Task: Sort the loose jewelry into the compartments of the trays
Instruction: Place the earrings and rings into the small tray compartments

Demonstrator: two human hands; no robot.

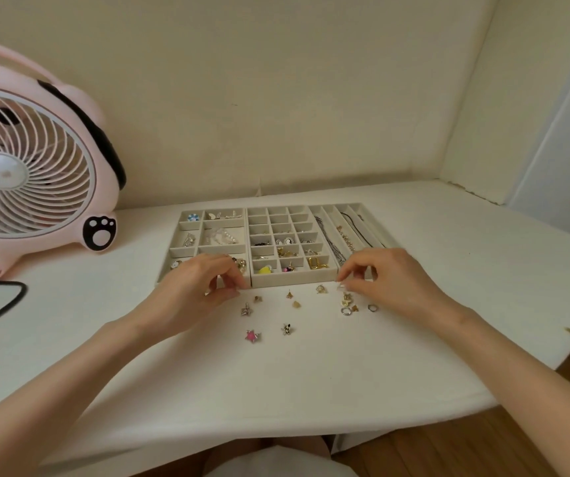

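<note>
Three trays stand edge to edge near the back edge of the surface (pixel 311 390), each divided to suit a class of item. The left tray (pixel 184 248) has broad compartments for bulkier pieces. The middle tray (pixel 293 278) has a fine grid for studs, with the near rows mostly filled and the far rows largely bare. The right tray (pixel 349 205) has long channels where chains lie at full length, probably to keep them from tangling. The loose jewelry (pixel 296 304), roughly a dozen small pieces, is scattered just in front of the trays, between them and the front edge of the surface and within short reach of both hands. It includes a pink star (pixel 252 335), a silver star (pixel 246 309), a black-and-white piece (pixel 287 328), two silver hoops (pixel 345 311) and several gold studs. The left grip (pixel 201 284) is curled, its fingertips drawn together at the front wall of the left tray; whether it has hold of a piece cannot be told. The right grip (pixel 379 273) is likewise curled, with its fingertips meeting just above the cluster nearest the right tray, apparently selecting or pinching a small item, but the contents cannot be told. A pink fan (pixel 32 166) stands at the back left corner of the surface, apart from the work. The sorting appears partly done.
</note>
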